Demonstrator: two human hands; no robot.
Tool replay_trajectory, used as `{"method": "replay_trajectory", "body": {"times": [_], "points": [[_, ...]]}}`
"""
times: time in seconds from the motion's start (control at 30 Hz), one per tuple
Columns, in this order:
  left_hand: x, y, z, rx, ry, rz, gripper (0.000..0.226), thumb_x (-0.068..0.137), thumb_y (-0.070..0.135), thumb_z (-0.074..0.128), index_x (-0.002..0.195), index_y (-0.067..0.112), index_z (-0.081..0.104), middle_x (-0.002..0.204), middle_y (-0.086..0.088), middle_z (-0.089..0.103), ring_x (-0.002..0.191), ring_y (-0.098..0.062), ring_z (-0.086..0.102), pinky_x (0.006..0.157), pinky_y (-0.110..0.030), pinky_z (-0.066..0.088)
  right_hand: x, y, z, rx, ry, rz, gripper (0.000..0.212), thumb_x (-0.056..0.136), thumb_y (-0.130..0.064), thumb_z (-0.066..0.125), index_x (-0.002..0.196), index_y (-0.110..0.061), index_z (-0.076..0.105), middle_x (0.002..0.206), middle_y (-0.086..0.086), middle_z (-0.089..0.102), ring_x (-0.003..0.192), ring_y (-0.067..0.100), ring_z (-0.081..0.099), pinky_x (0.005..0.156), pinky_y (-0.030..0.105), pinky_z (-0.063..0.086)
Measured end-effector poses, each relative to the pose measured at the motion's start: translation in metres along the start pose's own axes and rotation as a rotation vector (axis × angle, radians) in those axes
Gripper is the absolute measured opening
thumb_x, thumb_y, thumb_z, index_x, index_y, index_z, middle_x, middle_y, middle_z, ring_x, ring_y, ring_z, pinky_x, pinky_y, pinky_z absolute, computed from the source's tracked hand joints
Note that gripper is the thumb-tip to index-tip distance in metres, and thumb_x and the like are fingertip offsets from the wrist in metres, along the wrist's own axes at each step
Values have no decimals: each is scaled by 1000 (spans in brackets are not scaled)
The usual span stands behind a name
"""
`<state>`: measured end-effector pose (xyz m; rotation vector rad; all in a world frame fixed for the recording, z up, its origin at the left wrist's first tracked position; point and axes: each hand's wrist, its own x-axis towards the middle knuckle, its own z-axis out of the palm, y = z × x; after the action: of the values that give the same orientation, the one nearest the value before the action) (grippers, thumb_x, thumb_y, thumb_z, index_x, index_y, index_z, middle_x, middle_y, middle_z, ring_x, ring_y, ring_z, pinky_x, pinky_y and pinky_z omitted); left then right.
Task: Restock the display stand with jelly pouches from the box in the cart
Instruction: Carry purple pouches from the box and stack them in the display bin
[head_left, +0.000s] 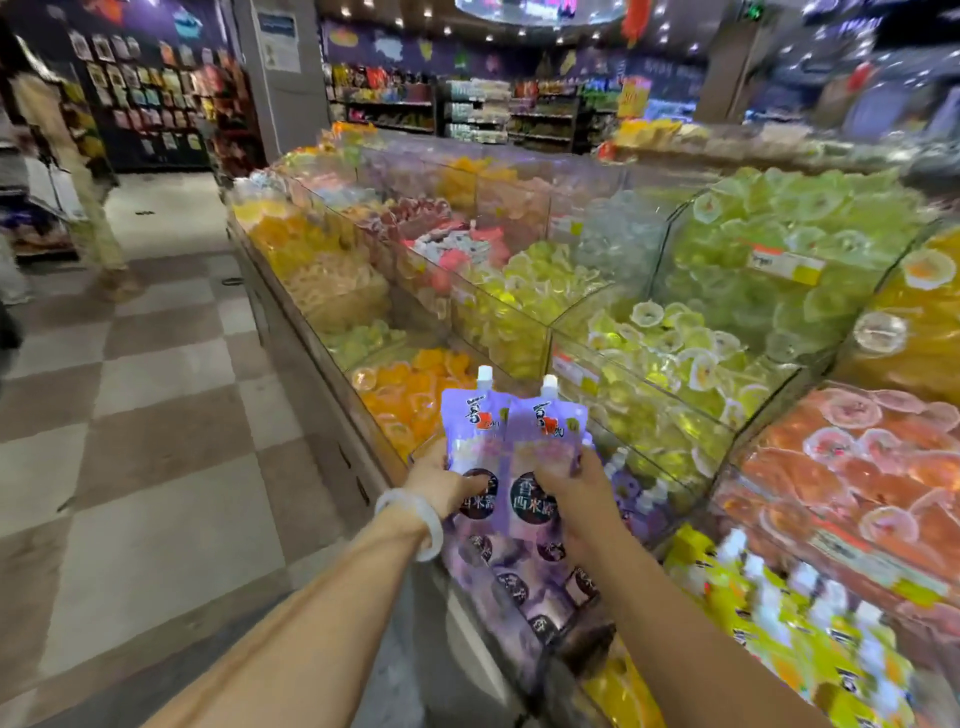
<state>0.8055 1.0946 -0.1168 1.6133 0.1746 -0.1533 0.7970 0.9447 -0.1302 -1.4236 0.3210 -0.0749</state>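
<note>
both forearms are stretched forward side by side. the left hand (439, 480) (white bangle (415, 525) on the wrist) and the right hand (574, 486) are each curled around a purple pouch (543, 447), thumbs on front.

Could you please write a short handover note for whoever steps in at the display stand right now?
Left hand: grips one purple jelly pouch, spout up.
Right hand: grips a second purple pouch, overlapping the first.
Both are held over the purple pouch compartment at the stand's near edge, which already holds pouches; yellow pouches lie in the next compartment.
Done: some purple stock is in place.
Left: set these two down, probably among the purple ones. The cart and box are out of view.
</note>
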Motion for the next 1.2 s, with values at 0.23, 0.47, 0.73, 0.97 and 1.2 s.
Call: {"method": "replay_trajectory", "body": {"times": [0.23,0.47,0.73,0.97,1.2], "points": [[103,-3,9,187,-212,-9,43,78,-12,66,110,15,56,96,-4,65,95,-21,59,85,-35,48,68,22,7,124,228,49,39,76,-3,66,111,-19,57,116,10,63,107,32,61,95,56,48],[164,-49,29,491,-442,-175,49,83,-8,63,130,-1,50,123,-18,61,97,-15,53,86,-27,46,77,87,9,92,505,238,24,85,8,52,90,-13,44,76,14,45,58,16,36,37,15,28],[208,-71,32,832,-729,-184,60,85,9,65,139,6,40,133,-9,54,120,-21,54,93,-24,44,77,108,48,-42,764,324,39,75,-1,66,69,-16,31,60,10,38,51,16,34,42,19,35],[210,-81,32,1058,-629,36,81,86,12,64,149,11,13,141,-11,41,128,-27,46,102,-32,41,74,107,64,-556,950,286,22,80,-15,66,85,-16,45,85,9,58,83,29,57,66,37,43],[211,-80,24,1291,-741,882,76,65,5,55,138,6,34,143,-13,39,124,-35,54,86,-34,54,77,119,59,-1295,761,165,95,23,-31,89,109,-16,52,111,14,60,99,33,56,73,38,57]]}}
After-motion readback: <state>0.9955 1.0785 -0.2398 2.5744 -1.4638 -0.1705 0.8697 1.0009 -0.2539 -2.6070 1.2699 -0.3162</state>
